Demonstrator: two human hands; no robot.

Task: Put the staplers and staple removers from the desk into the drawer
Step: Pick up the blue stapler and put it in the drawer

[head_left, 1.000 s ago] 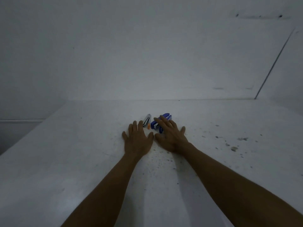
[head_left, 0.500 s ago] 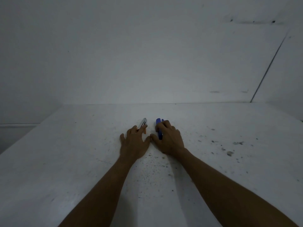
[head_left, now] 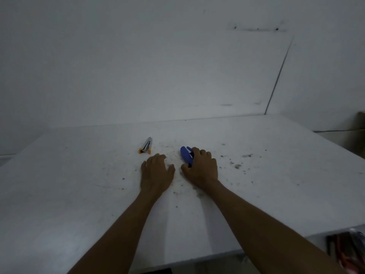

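— Where is the blue stapler (head_left: 185,156)?
— On the white desk (head_left: 79,184), under the right hand (head_left: 201,171), whose fingers curl around it in a grasp.
— And the left hand (head_left: 156,173)?
— Palm down on the desk, fingers loosely bent, gripping nothing. The silver staple remover (head_left: 145,147) with orange tips lies just beyond it, apart from the fingertips.
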